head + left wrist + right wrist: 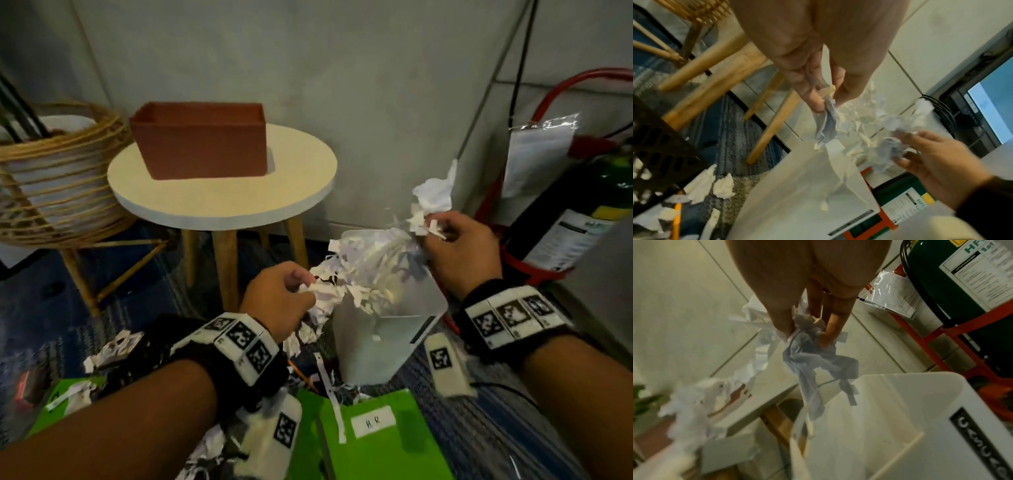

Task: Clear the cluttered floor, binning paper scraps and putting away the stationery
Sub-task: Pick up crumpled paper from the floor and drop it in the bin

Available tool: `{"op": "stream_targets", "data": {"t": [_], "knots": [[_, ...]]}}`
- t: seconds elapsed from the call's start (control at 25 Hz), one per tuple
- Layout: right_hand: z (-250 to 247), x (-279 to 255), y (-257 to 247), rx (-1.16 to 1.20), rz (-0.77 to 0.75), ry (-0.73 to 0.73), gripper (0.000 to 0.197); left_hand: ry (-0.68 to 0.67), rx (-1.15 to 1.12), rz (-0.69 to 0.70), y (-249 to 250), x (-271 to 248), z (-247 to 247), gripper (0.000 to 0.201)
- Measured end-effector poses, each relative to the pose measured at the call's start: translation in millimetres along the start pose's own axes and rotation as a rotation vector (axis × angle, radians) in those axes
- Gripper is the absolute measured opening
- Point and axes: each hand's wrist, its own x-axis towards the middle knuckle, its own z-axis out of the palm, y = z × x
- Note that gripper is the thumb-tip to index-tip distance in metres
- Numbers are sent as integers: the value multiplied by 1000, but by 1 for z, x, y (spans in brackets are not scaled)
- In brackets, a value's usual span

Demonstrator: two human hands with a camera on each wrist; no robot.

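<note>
Both hands hold one loose bundle of white paper scraps (363, 270) over the open top of a white translucent bin (373, 346). My left hand (303, 279) pinches the bundle's near left end between thumb and fingers; the left wrist view shows the pinch as left hand (828, 104) on scraps (828, 126) above the bin (807, 194). My right hand (430, 228) grips the far right end, higher up. In the right wrist view that right hand (807, 335) clutches crumpled scraps (809, 360) above the bin (900, 418). More scraps (116, 346) litter the carpet.
A green folder (376, 438) marked HR lies in front of the bin, an orange pencil (301, 373) beside it. A brown box (202, 140) stands on the round white table (222, 202). Wicker basket (58, 178) at left, fire extinguisher (589, 212) at right, black mesh basket (655, 146) near my left wrist.
</note>
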Motion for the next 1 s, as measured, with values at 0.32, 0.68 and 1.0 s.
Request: {"op": "stream_targets", "data": {"t": [0.32, 0.68, 1.0], "knots": [[36, -13, 55, -420, 174, -595, 37, 79, -126, -81, 31, 2, 40, 14], [-20, -42, 65, -18, 170, -277, 14, -55, -208, -51, 58, 27, 90, 36], [-18, -119, 66, 150, 47, -315, 22, -122, 203, -70, -3, -11, 56, 24]]}}
